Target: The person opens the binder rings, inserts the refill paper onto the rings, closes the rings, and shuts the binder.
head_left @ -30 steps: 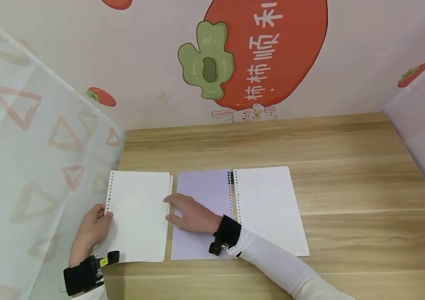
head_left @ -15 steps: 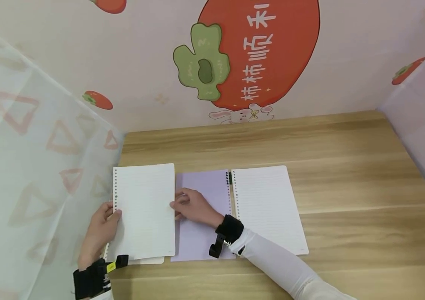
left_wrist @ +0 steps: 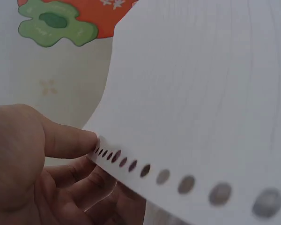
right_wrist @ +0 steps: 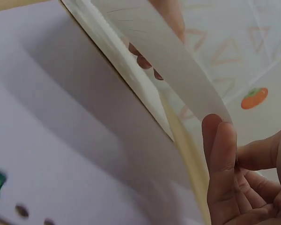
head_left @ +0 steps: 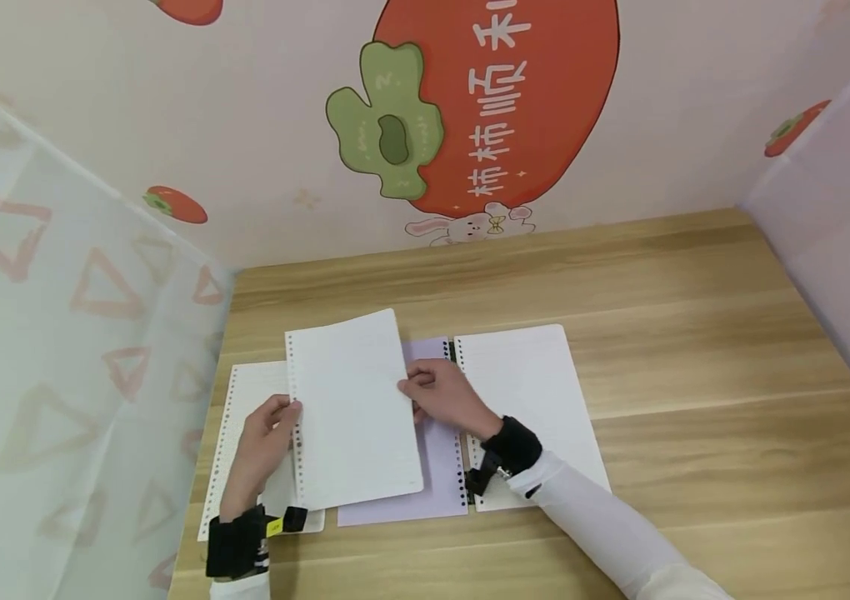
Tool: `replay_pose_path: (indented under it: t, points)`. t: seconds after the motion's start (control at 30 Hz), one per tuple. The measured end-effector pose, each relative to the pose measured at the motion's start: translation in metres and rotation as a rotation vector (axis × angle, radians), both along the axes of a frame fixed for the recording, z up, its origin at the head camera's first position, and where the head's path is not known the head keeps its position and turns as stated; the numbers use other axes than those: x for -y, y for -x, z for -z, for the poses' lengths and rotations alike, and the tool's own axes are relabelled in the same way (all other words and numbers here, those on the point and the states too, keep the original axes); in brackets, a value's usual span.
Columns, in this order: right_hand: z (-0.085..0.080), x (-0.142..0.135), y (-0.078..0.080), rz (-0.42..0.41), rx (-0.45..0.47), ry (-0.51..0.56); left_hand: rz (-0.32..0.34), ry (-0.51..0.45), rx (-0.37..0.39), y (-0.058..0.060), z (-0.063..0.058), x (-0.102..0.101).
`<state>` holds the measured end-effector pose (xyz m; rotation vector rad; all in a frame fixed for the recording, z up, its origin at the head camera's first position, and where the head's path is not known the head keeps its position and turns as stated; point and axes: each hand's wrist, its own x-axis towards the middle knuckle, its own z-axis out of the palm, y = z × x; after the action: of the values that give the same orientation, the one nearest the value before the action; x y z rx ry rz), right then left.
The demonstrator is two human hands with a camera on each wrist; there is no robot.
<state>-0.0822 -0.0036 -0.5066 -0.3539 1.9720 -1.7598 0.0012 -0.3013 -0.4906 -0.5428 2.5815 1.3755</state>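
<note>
Both hands hold up a white loose-leaf sheet (head_left: pixel 353 408) with a row of punched holes along its left side. The left hand (head_left: pixel 263 437) pinches the holed edge; in the left wrist view its thumb (left_wrist: pixel 70 140) lies on top, fingers underneath. The right hand (head_left: pixel 451 396) pinches the opposite edge between thumb and fingers (right_wrist: pixel 220 150). Below the lifted sheet lies a purple notebook cover (head_left: pixel 443 475), partly covered by it in the head view. At the left, a stack of punched paper (head_left: pixel 245 425) lies on the table, partly hidden by the left hand and sheet.
A white lined page (head_left: pixel 522 375) lies right of the purple cover, with dark binder rings (head_left: pixel 452 350) between them. The wooden table (head_left: pixel 695 375) extends to the right. Printed cloth walls (head_left: pixel 260 125) stand behind and at both sides.
The right hand has gone from reaching at the stack to pinching the top sheet's edge. Both hands have lifted that sheet and carried it rightward over the purple cover, uncovering the stack.
</note>
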Motion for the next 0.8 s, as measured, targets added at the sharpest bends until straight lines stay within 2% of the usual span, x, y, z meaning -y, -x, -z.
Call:
replay_pose_path:
  t: [0.2, 0.33, 0.6, 0.8]
  points:
    - [0.002, -0.055, 0.001, 0.021, 0.033, -0.039, 0.052, -0.142, -0.012, 0.011, 0.009, -0.035]
    - [0.005, -0.083, 0.001, 0.061, 0.029, -0.08, 0.111, -0.18, -0.031, 0.019, 0.012, -0.058]
    - [0.011, -0.12, -0.003, 0.08, -0.003, -0.12, 0.178, -0.192, -0.043, 0.025, 0.013, -0.093]
    - [0.018, -0.151, -0.01, 0.118, 0.0, -0.12, 0.294, -0.135, -0.09, 0.032, 0.017, -0.116]
